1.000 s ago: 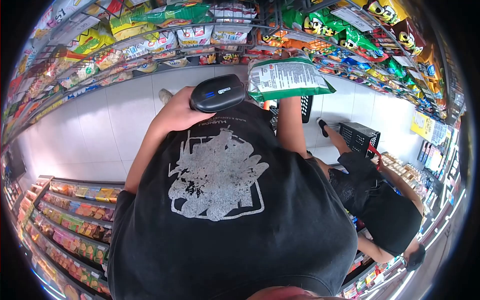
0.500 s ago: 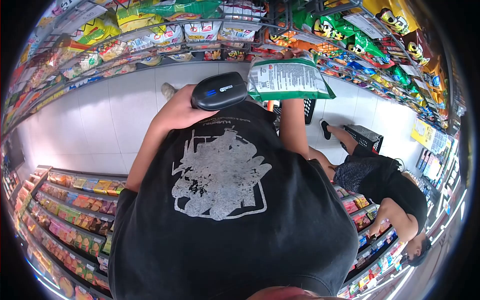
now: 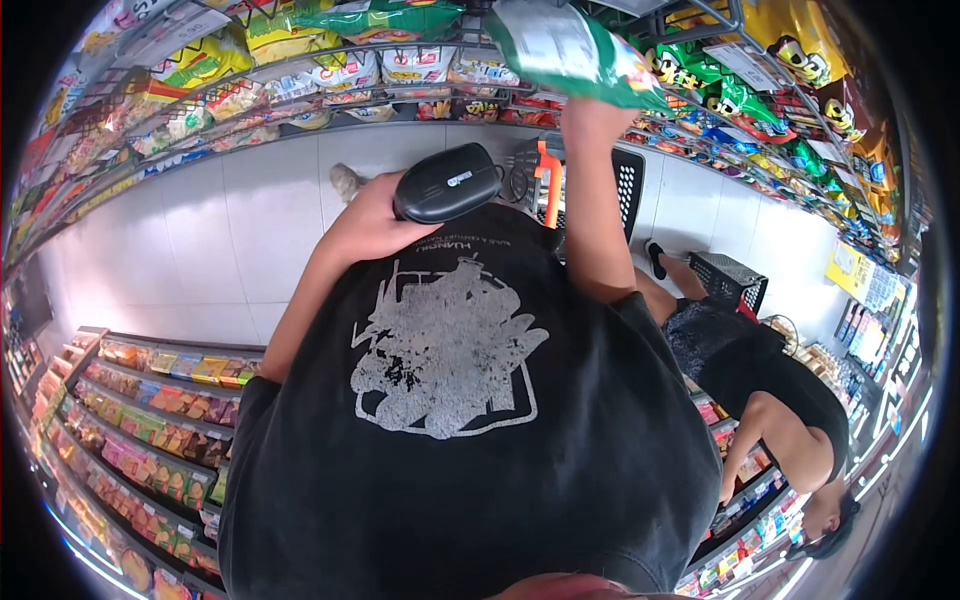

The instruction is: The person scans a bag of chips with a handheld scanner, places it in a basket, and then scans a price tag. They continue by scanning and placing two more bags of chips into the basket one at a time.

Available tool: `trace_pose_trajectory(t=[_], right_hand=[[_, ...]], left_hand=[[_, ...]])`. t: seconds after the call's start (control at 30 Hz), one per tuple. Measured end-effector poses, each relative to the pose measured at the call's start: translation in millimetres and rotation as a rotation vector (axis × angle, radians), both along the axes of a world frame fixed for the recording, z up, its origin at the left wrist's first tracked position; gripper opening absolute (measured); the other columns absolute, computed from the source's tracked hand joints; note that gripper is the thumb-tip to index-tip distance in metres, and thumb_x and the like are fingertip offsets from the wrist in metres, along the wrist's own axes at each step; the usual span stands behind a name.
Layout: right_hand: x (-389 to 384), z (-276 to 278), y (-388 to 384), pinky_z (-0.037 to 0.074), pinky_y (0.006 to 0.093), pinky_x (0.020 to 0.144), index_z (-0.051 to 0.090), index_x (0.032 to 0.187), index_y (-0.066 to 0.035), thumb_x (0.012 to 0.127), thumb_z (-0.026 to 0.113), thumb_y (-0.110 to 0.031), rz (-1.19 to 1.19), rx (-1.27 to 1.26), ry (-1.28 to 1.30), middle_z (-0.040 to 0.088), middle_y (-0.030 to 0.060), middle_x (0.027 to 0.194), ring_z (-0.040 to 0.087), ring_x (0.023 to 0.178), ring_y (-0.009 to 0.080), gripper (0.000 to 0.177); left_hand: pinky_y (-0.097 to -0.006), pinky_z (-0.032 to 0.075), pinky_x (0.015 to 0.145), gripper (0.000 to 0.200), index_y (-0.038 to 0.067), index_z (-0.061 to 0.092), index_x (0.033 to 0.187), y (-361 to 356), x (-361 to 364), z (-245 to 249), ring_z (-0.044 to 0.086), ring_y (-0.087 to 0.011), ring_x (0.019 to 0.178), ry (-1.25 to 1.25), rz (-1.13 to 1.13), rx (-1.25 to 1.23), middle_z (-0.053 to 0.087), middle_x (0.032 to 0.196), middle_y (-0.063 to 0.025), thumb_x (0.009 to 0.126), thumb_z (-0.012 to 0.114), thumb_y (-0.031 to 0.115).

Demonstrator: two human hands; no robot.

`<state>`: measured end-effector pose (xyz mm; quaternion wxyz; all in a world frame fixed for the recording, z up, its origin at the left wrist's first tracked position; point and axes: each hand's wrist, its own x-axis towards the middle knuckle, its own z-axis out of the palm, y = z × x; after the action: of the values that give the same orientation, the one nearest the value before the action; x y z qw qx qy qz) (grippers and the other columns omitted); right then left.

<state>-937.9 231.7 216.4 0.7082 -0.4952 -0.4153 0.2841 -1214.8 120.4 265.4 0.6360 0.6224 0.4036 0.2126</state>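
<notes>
My left hand (image 3: pixel 385 225) is closed around a rounded black electronic device (image 3: pixel 448 183) with a small white logo, held in front of my shirt. A thin cable seems to leave its right end. My right hand (image 3: pixel 597 125) reaches forward at the shelf, gripping a green and white snack bag (image 3: pixel 565 55); its fingers are largely hidden by the bag, which is blurred. Behind the bag are the wire shelves, with green snack bags (image 3: pixel 675 65) to its right and white snack bags (image 3: pixel 415 65) to its left.
Below my right forearm stands a black basket (image 3: pixel 627 190) beside an orange handle (image 3: pixel 549 180). To the right, a person in black (image 3: pixel 790 385) bends toward the lower shelves, near another black basket (image 3: pixel 730 280). Shelves of small packages (image 3: pixel 150 420) run behind me on the left.
My right hand has raised the snack bag forward to the shelf, uncovering the orange handle. The device shifted slightly right and its blue lights no longer show. The other person's arm moved.
</notes>
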Motion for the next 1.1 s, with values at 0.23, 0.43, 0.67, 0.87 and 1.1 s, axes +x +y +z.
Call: trace_pose_trajectory(t=[0.23,0.43,0.67,0.87,1.1], right_hand=[[4,-12,3,0.043,0.0289,0.101,0.045,0.131,-0.002,0.089,0.058,0.01,-0.039,0.015,-0.194,0.049,0.0129,0.125,0.052,0.111,0.0174,0.045],[54,-84,-74,0.046,0.0331,0.093,0.051,0.121,0.0,0.085,0.063,0.003,0.106,-0.324,-0.16,0.047,0.015,0.123,0.046,0.12,0.0219,0.038],[98,-200,-201,0.046,0.052,0.089,0.051,0.123,0.0,0.083,0.073,-0.034,-0.049,-0.974,-0.959,0.058,0.0238,0.106,0.056,0.102,0.0432,0.057],[98,-231,-228,0.049,0.0392,0.054,0.058,0.099,-0.005,0.094,0.059,-0.025,0.13,-1.142,-0.334,0.058,0.0063,0.061,0.058,0.052,0.0255,0.021],[95,-242,-225,0.039,0.029,0.043,0.06,0.087,-0.005,0.091,0.059,-0.019,0.111,-1.112,-0.266,0.052,0.0005,0.061,0.05,0.047,0.0104,0.014]], left_hand=[[-0.0335,0.051,0.086,0.04,-0.002,0.062,0.117,-2,0,7,0.067,-0.0204,0.095,0.007,-0.013,0.014,0.071,0.103,-0.0126,0.081,0.076,0.009],[-0.0324,0.051,0.087,0.037,-0.003,0.062,0.116,-2,0,6,0.065,-0.0182,0.094,-0.031,0.038,0.02,0.07,0.102,-0.0114,0.083,0.076,0.008],[-0.0313,0.05,0.087,0.035,-0.002,0.063,0.116,-2,-6,0,0.064,-0.0156,0.094,-0.007,0.066,-0.042,0.07,0.103,-0.0097,0.085,0.075,0.007],[-0.0322,0.051,0.088,0.041,0.0,0.063,0.12,-1,4,-4,0.067,-0.0184,0.096,0.037,-0.02,-0.089,0.071,0.106,-0.0115,0.082,0.077,0.011],[-0.0316,0.05,0.09,0.04,-0.003,0.062,0.117,-1,15,2,0.065,-0.0176,0.099,0.127,-0.073,-0.138,0.071,0.104,-0.0121,0.083,0.077,0.011]])
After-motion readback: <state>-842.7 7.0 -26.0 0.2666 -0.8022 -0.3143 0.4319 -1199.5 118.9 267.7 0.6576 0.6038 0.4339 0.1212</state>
